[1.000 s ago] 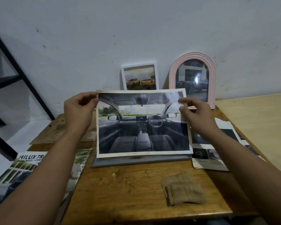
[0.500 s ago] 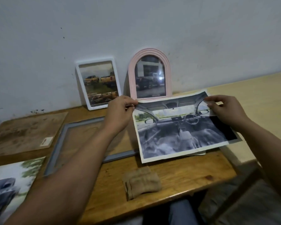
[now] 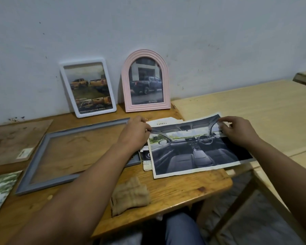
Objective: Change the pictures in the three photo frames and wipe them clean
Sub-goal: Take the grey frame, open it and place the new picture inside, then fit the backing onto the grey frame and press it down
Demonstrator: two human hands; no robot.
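Hands: left hand (image 3: 137, 132) and right hand (image 3: 237, 131) pinched the print's (image 3: 198, 152) top corners.
Change: print lowered beside the left hand's grey frame (image 3: 48, 181); frame empty.

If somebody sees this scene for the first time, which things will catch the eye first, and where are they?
First, the car-interior print, pinched at its top corners by the left hand and right hand, low over the table's right end. Next, the white frame and pink arched frame leaning on the wall. The empty grey frame lies flat at left.
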